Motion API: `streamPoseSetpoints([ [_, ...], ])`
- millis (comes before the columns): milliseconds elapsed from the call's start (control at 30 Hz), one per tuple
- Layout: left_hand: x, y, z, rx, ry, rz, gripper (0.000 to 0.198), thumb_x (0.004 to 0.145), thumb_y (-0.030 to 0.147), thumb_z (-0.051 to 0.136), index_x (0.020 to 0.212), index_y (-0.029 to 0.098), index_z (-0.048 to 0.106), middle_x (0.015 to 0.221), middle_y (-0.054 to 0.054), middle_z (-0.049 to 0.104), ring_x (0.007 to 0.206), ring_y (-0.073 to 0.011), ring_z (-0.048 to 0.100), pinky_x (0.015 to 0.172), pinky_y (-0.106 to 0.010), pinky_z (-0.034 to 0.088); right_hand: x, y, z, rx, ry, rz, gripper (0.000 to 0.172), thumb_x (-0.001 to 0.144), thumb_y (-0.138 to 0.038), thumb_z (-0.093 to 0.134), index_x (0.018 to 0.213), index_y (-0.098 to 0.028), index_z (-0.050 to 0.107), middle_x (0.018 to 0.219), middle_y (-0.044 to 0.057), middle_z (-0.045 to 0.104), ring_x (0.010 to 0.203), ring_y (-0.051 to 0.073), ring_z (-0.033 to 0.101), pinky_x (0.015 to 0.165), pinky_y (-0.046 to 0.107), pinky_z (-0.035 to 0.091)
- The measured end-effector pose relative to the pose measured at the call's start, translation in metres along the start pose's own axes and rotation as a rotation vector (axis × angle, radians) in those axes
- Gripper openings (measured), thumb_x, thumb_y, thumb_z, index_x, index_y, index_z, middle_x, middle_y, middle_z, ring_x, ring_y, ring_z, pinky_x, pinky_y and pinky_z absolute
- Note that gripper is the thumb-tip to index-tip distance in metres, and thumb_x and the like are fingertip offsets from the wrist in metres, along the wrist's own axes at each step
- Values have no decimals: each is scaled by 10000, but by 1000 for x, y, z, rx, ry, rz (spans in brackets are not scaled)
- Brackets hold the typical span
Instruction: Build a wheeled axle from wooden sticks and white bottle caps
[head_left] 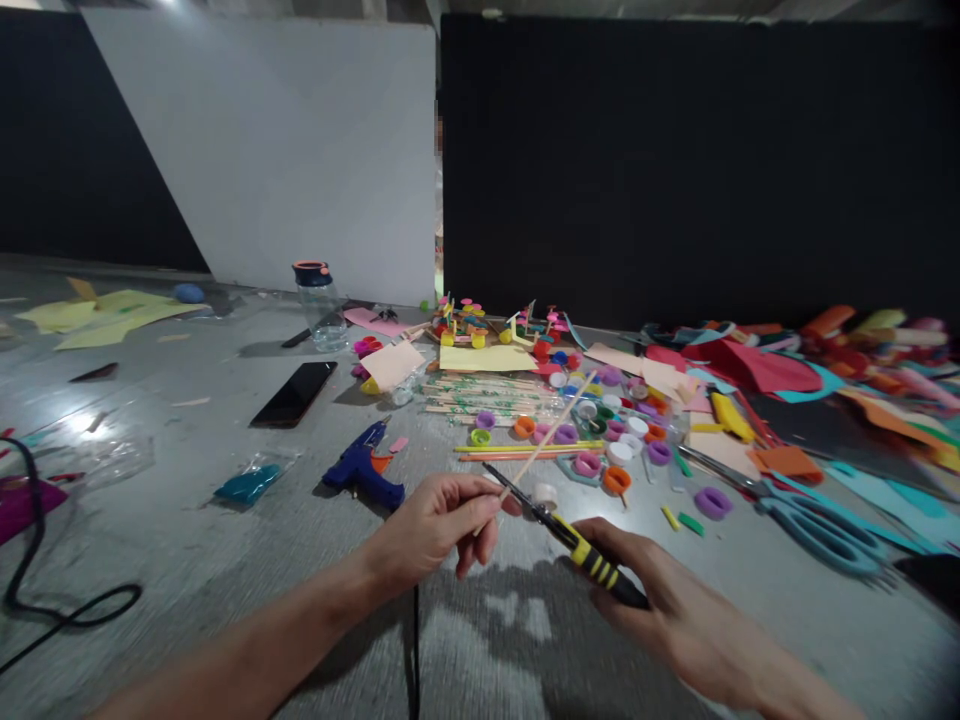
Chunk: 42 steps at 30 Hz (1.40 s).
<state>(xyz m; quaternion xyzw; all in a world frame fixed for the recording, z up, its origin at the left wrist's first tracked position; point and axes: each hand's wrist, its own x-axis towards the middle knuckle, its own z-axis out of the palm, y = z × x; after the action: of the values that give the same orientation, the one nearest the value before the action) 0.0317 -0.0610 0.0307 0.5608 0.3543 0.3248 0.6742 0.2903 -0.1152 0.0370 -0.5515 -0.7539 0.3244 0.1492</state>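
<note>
A thin wooden stick [550, 436] is pinched between the thumb and fingers of my left hand [442, 525], slanting up and to the right over the table. My right hand [664, 600] is wrapped around a pair of pliers [585, 552] with yellow and black handles. The jaws of the pliers point left and meet the lower part of the stick close to my left fingertips. Whether the jaws grip the stick, I cannot tell. Just left of my left hand lies a blue glue gun [365, 470].
Several coloured bottle caps [619, 453] lie beyond my hands, near bundled sticks in plastic [487, 397]. Large scissors [817, 525] and coloured paper [750, 365] are at right. A phone [295, 394], a water bottle [321, 310] and a black cable [34, 530] are at left.
</note>
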Motion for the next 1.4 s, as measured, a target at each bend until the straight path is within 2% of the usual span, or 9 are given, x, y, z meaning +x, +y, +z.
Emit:
streamPoseSetpoints([
  [200,3,2,-4,15,32,11,423,860,551,651,906,132,676,739,-52,688,635,-124,599,475,-172,478,1,-2,-1,31,-15,12,454,850,-189,517,1297,-175,594,1248,107,677,1104,309,624,842,399,508],
  [433,2,-2,-3,59,26,-20,374,836,491,699,860,119,670,630,-43,657,521,-110,543,402,-166,403,0,1,0,30,-20,29,370,865,-189,506,1224,-204,595,1132,77,688,1031,281,625,857,407,480],
  [600,6,-2,-8,82,234,112,383,879,507,612,1016,153,669,1003,-97,685,811,-166,622,481,-183,461,0,7,0,47,13,67,391,863,-239,527,1242,-206,618,1148,97,690,1018,303,628,802,392,487],
  [733,10,-1,-14,156,354,175,318,874,437,632,1029,163,680,892,-49,645,777,-150,572,522,-197,440,2,10,-2,60,32,75,387,851,-260,538,1220,-182,628,1138,116,695,1006,318,629,764,386,478],
  [800,10,-2,-13,197,345,166,287,847,387,675,1007,150,707,881,-50,661,735,-140,552,538,-210,427,3,10,-3,69,16,64,372,863,-261,526,1214,-177,617,1159,115,689,1035,321,619,789,396,470],
  [900,8,-3,-8,213,290,161,283,813,335,708,1024,146,720,1016,-74,702,820,-148,590,654,-231,468,3,10,-2,71,-10,66,374,881,-253,511,1240,-187,590,1192,106,673,1080,320,599,843,420,453],
  [967,7,-3,-6,203,246,163,283,810,324,693,1032,148,715,993,-62,701,839,-146,599,710,-237,478,3,11,-1,65,-8,71,392,882,-250,513,1265,-196,574,1224,104,658,1109,322,585,860,426,445],
  [1200,6,-6,-4,175,115,89,291,887,420,611,937,143,684,704,-16,645,577,-104,524,457,-185,361,2,8,0,41,-1,72,408,872,-217,500,1274,-184,565,1224,114,653,1096,318,590,830,418,448],
  [1400,5,-9,0,180,81,50,298,908,429,610,891,137,666,639,-3,648,460,-65,444,398,-163,315,4,6,0,49,-3,51,385,849,-181,507,1229,-190,574,1140,88,675,1025,280,607,828,399,453],
])
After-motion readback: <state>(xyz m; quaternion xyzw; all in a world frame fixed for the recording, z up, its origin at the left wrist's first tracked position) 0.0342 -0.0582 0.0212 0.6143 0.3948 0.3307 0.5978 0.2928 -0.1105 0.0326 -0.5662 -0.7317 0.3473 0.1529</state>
